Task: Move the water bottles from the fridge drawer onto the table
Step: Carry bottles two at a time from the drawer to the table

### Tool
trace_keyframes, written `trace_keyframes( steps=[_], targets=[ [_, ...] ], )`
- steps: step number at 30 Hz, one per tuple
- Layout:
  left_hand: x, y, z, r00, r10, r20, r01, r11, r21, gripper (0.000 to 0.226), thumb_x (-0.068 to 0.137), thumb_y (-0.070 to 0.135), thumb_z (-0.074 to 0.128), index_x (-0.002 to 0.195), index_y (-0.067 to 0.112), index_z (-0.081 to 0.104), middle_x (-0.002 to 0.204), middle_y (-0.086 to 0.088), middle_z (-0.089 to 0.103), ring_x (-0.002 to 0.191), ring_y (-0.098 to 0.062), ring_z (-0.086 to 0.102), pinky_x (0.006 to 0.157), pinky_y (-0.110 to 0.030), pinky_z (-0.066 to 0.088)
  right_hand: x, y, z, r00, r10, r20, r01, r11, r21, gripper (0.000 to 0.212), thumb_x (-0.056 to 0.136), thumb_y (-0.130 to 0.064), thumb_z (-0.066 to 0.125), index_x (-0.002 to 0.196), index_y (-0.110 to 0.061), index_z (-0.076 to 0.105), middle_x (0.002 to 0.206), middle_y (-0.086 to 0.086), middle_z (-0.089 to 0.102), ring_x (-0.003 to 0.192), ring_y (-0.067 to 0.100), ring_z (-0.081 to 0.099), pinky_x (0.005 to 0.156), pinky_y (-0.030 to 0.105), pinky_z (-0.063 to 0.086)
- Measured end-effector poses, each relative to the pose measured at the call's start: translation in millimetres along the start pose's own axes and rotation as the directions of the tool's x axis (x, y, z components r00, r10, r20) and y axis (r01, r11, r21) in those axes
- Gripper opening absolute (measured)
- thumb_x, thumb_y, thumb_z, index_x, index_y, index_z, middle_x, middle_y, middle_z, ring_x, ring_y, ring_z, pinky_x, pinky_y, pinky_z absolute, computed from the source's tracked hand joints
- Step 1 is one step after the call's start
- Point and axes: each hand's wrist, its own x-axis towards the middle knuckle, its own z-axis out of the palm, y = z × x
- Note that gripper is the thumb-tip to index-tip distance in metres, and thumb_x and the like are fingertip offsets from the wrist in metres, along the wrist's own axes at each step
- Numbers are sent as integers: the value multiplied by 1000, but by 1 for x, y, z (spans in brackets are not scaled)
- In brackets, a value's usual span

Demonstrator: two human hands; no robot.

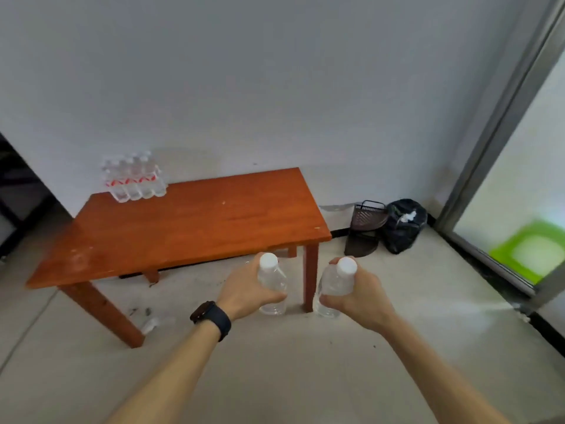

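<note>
The step in hand is the carry: 2 bottles are off the ground and on their way to the table (183, 228), and the fridge drawer is nowhere in view. The left hand (241, 292), with a dark watch (211, 318) on its wrist, grips the left bottle (273, 278) with fingers and thumb curled round its clear body, white cap up and tilted slightly. The right hand (360, 298) wraps the right bottle (331, 284) the same way, fingers closed round the shoulder and body just below the cap. Both bottles hang in the air in front of the table's near right corner, beside its near right leg and below the level of its top, so neither has been set down yet. On the table's far left corner stands a shrink-wrapped pack of bottles (134, 179) with a red band; most of the wooden top shows bare. To the right of the table, against the wall, sit a dark basket (365, 221) and a black bag (403, 224). The next move, as I judge it, calls for lifting both bottles above the tabletop edge, carrying them forward over bare wood, standing each on its base apart from the other, and only then loosening the fingers.
</note>
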Motion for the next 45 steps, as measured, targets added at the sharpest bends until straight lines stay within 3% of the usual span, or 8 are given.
trace_keyframes(
  steps=[3, 6, 10, 15, 20, 27, 38, 45],
  targets=[
    [-5, -47, -42, 991, -106, -78, 102, 993, -55, 55, 68, 39, 85, 114, 36, 54, 96, 13, 66, 87, -6, 62, 71, -27, 51, 38, -38, 50, 989, -65, 132, 68, 997, -19, 51, 62, -32, 87, 103, -33, 56, 94, -10, 65, 86, 6, 63, 74, 30, 55],
    [0, -93, -79, 974, -184, -134, 179, 983, -46, 59, 65, 45, 84, 115, 38, 53, 96, 14, 65, 87, -5, 62, 67, -22, 45, 75, -72, 102, 967, -122, 222, 131, 991, -27, 51, 65, -32, 88, 99, -35, 50, 93, -11, 62, 86, 7, 61, 72, 27, 51],
    [24, -148, -129, 945, -257, -204, 256, 966, -28, 55, 61, 49, 83, 107, 38, 55, 91, 13, 67, 81, -6, 66, 65, -25, 51, 133, -107, 164, 934, -190, 303, 200, 980, 0, 54, 64, -33, 89, 101, -36, 51, 95, -14, 61, 87, 5, 59, 68, 22, 47],
    [77, -203, -191, 913, -319, -256, 327, 945, -11, 54, 65, 45, 82, 111, 38, 54, 96, 15, 66, 89, -2, 62, 79, -32, 56, 216, -143, 233, 894, -216, 393, 228, 973, 16, 55, 65, -33, 88, 106, -33, 53, 99, -15, 61, 89, 7, 60, 71, 23, 49],
    [126, -258, -246, 871, -400, -284, 395, 916, -76, 63, 66, 47, 83, 120, 39, 52, 103, 17, 66, 96, -4, 63, 81, -26, 53, 294, -179, 292, 882, -194, 430, 207, 978, 16, 52, 62, -32, 87, 101, -34, 53, 95, -12, 63, 86, 6, 61, 68, 23, 48],
    [182, -330, -313, 845, -458, -274, 435, 889, -144, 57, 64, 42, 85, 113, 40, 55, 99, 17, 69, 94, -3, 65, 84, -28, 56, 377, -226, 373, 863, -180, 472, 212, 977, -14, 56, 58, -37, 85, 103, -35, 53, 97, -12, 64, 89, 10, 64, 77, 35, 58],
    [275, -474, -423, 901, -383, -206, 375, 924, -76, 65, 70, 38, 86, 124, 33, 51, 109, 11, 66, 102, -15, 65, 90, -40, 59, 470, -301, 522, 882, -95, 461, 153, 984, -90, 67, 64, -30, 89, 115, -31, 47, 107, -13, 62, 102, 12, 62, 91, 37, 55],
    [320, -539, -469, 897, -415, -153, 406, 910, -86, 79, 69, 36, 87, 131, 27, 40, 114, 5, 63, 102, -19, 64, 84, -36, 60, 506, -330, 588, 916, 0, 402, 37, 996, -86, 75, 70, -27, 87, 121, -31, 33, 109, -8, 61, 98, 14, 64, 80, 35, 59]
  ],
)
